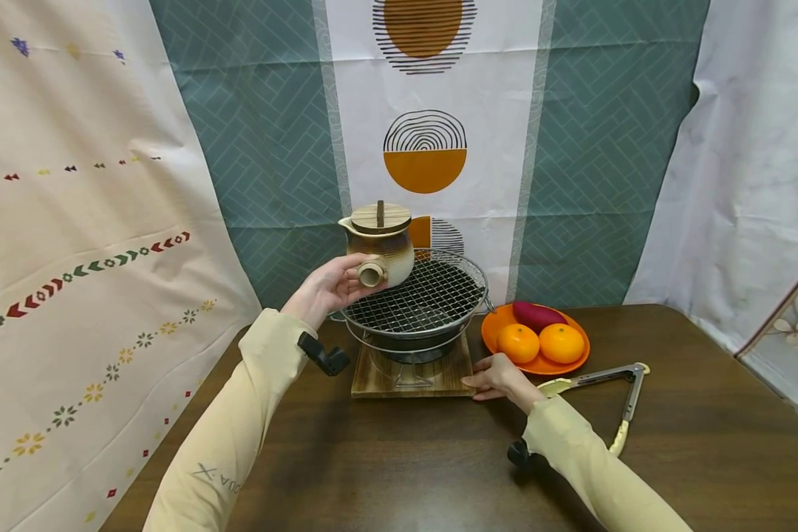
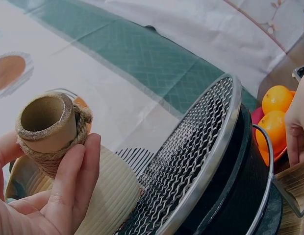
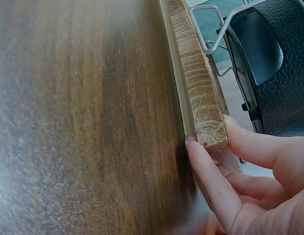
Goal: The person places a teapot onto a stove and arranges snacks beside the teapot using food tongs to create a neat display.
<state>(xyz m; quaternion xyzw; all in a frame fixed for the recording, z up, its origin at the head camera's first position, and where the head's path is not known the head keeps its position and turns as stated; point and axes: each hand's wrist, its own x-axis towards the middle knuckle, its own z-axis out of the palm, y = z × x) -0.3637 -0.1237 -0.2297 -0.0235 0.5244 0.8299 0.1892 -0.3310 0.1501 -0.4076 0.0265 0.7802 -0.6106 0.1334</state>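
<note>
A beige and brown clay teapot point(image 1: 394, 258) with a flat wooden lid point(image 1: 380, 216) is up over the left side of the round grill point(image 1: 432, 295). My left hand point(image 1: 335, 287) grips it by its hollow, rope-wrapped side handle point(image 2: 50, 122). The grill has a wire mesh top and a black bowl, and it stands on a square wooden board point(image 1: 372, 378). At the board's front right corner, my right hand point(image 1: 499, 380) pinches the edge, thumb point(image 3: 252, 147) on top and fingers at the side and underneath.
Right of the grill, an orange plate point(image 1: 577, 362) holds two oranges point(image 1: 561, 343) and a purple sweet potato point(image 1: 537, 315). Metal tongs point(image 1: 628, 399) with pale yellow tips lie spread on the brown table point(image 1: 399, 458), close to the right forearm. A patterned curtain point(image 1: 432, 96) hangs behind.
</note>
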